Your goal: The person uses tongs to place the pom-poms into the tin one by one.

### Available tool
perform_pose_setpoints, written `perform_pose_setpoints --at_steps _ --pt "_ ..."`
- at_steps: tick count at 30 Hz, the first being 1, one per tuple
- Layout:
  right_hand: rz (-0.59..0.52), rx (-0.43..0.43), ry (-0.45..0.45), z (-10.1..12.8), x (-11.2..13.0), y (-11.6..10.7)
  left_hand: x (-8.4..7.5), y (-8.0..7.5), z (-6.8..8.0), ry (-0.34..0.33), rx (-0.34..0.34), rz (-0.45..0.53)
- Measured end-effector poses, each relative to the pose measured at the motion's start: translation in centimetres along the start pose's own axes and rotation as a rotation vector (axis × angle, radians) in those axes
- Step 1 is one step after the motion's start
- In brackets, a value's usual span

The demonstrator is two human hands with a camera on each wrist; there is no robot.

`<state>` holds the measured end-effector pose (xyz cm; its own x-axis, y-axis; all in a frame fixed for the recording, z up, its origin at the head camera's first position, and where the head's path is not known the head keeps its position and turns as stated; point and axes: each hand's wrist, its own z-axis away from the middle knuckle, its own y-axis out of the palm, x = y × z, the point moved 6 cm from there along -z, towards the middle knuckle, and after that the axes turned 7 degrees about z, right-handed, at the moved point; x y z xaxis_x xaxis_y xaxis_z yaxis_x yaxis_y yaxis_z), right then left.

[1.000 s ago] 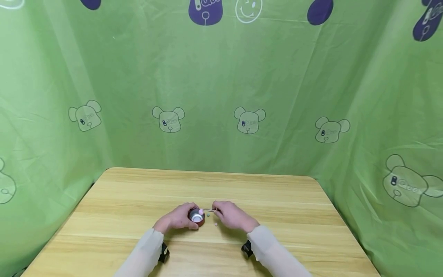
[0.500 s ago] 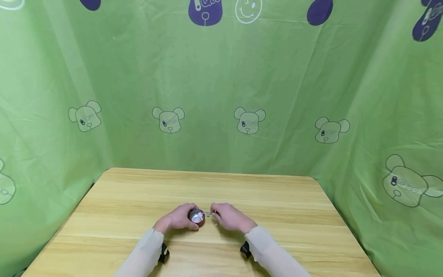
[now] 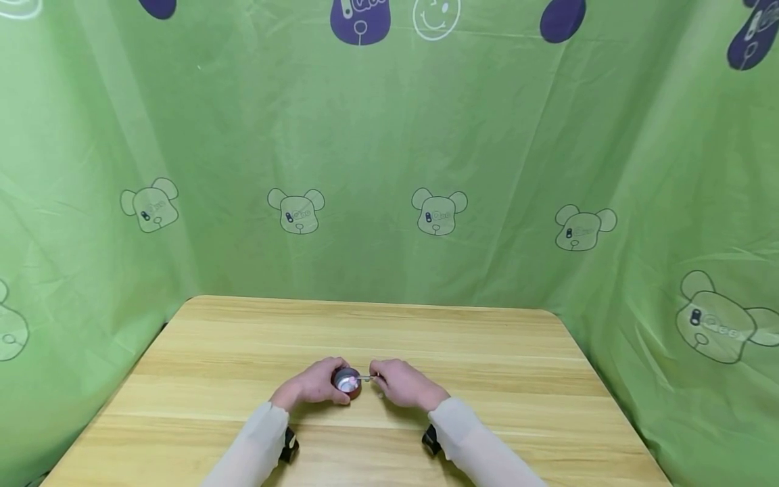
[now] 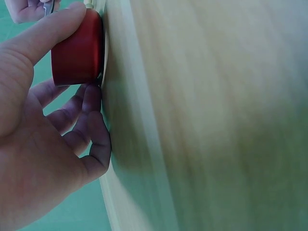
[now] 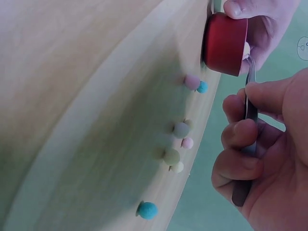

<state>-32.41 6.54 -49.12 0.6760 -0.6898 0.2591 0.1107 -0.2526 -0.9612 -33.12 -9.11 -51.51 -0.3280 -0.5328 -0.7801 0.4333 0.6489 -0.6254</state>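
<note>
A small round red tin (image 3: 353,393) with a silvery inside sits upright on the table. My left hand (image 3: 315,383) holds it, thumb at the near side and fingers round the back; in the left wrist view the thumb lies along the red tin's wall (image 4: 79,55). My right hand (image 3: 406,385) grips a metal spoon (image 5: 251,113) by its handle, fingers curled round it. The spoon's front end reaches over the tin's rim, its bowl hidden by the tin in the right wrist view. A pale pinkish ball (image 5: 246,50) shows at the spoon's tip, inside the rim.
Several small balls lie on the table beside the tin, among them a pink ball (image 5: 191,82), a grey ball (image 5: 181,129) and a blue ball (image 5: 147,210). The wooden table (image 3: 487,352) ends at a green curtain (image 3: 365,135) behind it.
The spoon's tip with the pink ball has gone from above the tin's rim down into the tin. My right hand has shifted slightly left and nearer me; the left hand stays round the tin.
</note>
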Motion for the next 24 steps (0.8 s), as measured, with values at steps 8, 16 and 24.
perform_pose_setpoints --at_steps 8,16,24 --pt "0.021 0.007 0.002 -0.14 -0.14 0.39 0.05 -0.01 -0.03 -0.002 0.003 0.003" --pt "0.027 0.02 0.015 -0.15 -0.2 0.42 0.12 -0.14 -0.24 0.006 0.006 0.018" --pt "0.027 0.022 0.013 -0.21 -0.21 0.52 0.35 -0.06 -0.24 0.002 0.011 0.018"
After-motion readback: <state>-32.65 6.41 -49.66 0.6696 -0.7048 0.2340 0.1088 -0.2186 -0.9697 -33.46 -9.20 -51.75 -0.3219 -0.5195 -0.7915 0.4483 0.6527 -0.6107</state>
